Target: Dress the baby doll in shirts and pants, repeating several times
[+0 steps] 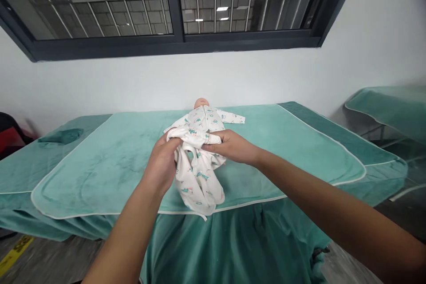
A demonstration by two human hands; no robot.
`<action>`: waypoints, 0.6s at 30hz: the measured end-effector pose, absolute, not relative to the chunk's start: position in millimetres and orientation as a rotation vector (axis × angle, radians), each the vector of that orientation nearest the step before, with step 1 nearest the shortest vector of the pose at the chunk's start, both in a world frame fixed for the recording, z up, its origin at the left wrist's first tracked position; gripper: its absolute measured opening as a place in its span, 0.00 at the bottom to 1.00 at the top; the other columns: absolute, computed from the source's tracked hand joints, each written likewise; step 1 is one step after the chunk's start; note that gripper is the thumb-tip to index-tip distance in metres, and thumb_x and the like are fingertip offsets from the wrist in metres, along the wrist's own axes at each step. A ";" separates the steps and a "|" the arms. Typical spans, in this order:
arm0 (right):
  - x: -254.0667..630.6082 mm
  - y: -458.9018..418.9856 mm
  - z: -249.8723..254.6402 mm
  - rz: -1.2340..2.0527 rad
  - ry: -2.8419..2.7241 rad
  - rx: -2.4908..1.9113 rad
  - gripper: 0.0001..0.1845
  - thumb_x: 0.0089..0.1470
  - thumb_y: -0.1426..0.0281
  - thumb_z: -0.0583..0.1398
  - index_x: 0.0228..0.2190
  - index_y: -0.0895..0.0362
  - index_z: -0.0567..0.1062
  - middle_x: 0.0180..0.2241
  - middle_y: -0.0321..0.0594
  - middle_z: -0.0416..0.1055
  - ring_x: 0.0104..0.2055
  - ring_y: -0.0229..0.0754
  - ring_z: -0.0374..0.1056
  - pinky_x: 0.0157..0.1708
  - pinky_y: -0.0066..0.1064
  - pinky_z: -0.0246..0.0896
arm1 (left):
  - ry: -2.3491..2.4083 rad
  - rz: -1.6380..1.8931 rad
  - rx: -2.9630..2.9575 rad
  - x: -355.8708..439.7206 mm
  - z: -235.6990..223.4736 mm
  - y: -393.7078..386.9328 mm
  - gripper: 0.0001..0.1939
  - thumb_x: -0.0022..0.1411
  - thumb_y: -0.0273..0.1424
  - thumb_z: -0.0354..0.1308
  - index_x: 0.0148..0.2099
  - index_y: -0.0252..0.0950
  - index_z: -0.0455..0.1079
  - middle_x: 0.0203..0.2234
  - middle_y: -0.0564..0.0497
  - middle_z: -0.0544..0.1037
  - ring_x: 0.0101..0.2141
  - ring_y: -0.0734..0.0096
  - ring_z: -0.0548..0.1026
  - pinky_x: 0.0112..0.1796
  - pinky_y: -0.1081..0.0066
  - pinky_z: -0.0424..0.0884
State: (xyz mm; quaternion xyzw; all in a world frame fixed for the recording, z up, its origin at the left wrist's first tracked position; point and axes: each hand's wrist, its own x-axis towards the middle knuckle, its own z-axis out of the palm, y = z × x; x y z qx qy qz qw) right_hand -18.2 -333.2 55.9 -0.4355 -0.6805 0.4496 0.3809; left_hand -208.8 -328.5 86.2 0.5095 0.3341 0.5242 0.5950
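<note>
Both of my hands hold a bunched white baby garment (pixel 200 186) with a small green and orange print. Its lower part hangs over the near edge of the bed; the folds hide its exact cut. My left hand (pixel 162 159) grips the upper left side, fingers partly hidden by cloth. On the opposite side, my right hand (pixel 233 145) pinches a gathered, ribbed part between thumb and fingers. Just beyond lies a baby doll (pixel 201 102) on its back, head toward the wall. A matching long-sleeved top (pixel 207 117) covers its torso, and the garment blocks its lower body.
A light green plush mat (pixel 100 164) covers the bed, over a darker green sheet (pixel 233 239) that drapes down the front. Behind are a white wall and a barred window (pixel 179 40). Another green-covered bed (pixel 392 106) stands at right; a red and black item (pixel 11 137) is at left.
</note>
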 end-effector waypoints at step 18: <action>-24.9 -332.7 41.2 1.306 -1.068 -0.783 0.28 0.52 0.49 0.64 0.46 0.55 0.74 0.39 0.42 0.77 0.41 0.45 0.72 0.40 0.34 0.68 | 0.636 0.734 1.354 -225.0 65.9 -334.0 0.21 0.49 0.35 0.71 0.45 0.34 0.76 0.37 0.45 0.81 0.38 0.57 0.79 0.41 0.63 0.74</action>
